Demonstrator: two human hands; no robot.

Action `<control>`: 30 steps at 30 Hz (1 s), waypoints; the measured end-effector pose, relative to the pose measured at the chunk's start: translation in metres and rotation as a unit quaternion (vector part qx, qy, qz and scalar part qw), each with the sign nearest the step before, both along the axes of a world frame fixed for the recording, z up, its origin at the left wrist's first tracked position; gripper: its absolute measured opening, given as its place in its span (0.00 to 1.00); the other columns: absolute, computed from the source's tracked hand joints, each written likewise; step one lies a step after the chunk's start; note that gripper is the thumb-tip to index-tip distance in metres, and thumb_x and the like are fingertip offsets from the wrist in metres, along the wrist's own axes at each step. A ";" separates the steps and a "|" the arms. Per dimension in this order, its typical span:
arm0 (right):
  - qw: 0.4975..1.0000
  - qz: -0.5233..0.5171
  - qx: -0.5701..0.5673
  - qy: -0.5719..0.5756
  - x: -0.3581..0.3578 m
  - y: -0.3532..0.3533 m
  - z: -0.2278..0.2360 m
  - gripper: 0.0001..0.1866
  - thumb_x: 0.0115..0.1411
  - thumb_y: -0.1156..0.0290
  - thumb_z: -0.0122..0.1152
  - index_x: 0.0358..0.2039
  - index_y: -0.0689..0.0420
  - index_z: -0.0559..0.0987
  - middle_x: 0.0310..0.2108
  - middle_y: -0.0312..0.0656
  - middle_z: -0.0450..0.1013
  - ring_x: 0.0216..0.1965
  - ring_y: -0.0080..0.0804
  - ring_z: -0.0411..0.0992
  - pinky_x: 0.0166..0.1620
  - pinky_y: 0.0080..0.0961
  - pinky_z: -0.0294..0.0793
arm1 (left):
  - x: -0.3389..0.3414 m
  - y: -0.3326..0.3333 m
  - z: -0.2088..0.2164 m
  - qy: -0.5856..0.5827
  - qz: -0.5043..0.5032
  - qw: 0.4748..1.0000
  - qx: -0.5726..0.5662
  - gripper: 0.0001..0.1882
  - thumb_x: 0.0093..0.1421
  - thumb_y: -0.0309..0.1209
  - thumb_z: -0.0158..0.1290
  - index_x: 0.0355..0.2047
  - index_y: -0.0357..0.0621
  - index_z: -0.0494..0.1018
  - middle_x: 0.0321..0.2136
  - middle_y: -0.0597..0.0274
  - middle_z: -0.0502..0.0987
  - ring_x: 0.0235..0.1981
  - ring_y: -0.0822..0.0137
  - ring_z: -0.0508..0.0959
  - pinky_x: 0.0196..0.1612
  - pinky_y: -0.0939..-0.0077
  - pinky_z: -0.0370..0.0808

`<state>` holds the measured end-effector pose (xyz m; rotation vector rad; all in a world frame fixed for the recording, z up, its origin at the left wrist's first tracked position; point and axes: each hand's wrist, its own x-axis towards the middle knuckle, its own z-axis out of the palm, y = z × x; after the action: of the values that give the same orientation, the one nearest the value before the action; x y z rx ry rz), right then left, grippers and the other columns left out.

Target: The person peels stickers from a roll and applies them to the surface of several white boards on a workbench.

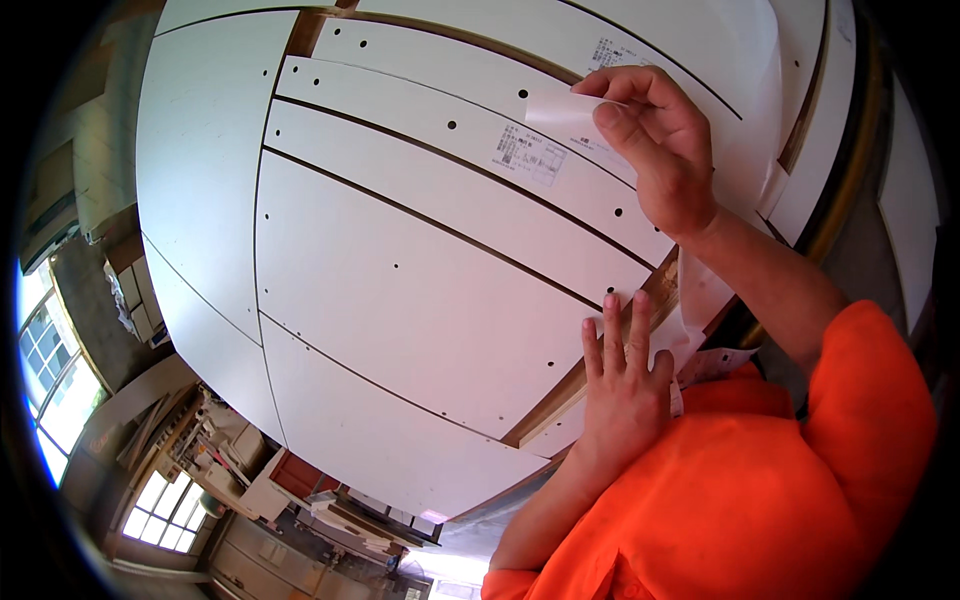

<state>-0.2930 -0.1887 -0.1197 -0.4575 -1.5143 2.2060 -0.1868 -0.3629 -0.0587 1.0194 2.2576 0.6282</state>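
My right hand [665, 150] pinches a curled white paper label [562, 110] between thumb and fingers, just above a white panel. Beside it a printed label [530, 155] lies flat on a long white panel [400, 118] with dark drilled holes. My left hand [632, 375] lies with its fingers stretched out and slightly apart, fingertips at the near end of the white panels, next to a drilled hole. Nothing shows in it. Close to its thumb is a pale printed paper strip [715, 365], partly hidden by my orange shirt.
White panels of several sizes, with dark gaps between them, spread to the left, including a wide one [420, 290]. Another printed label [615, 55] is farther off. Translucent film [745, 120] hangs at the right. Shelves with clutter [215, 450] and windows [165, 510] stand at lower left.
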 end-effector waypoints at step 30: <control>0.996 0.017 0.073 0.038 0.002 -0.001 -0.008 0.03 0.60 0.79 0.53 0.35 0.60 0.69 0.40 0.41 0.70 0.37 0.17 0.66 0.46 0.19 0.66 | -0.001 0.001 0.000 -0.009 0.020 1.000 0.000 0.02 0.48 0.24 0.53 0.25 0.42 0.72 0.63 0.45 0.54 0.66 0.39 0.48 0.61 0.38 0.49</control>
<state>-0.2906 -0.1895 -0.1280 -0.2995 -1.6387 2.0943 -0.1875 -0.3618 -0.0588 0.9672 2.2668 0.6505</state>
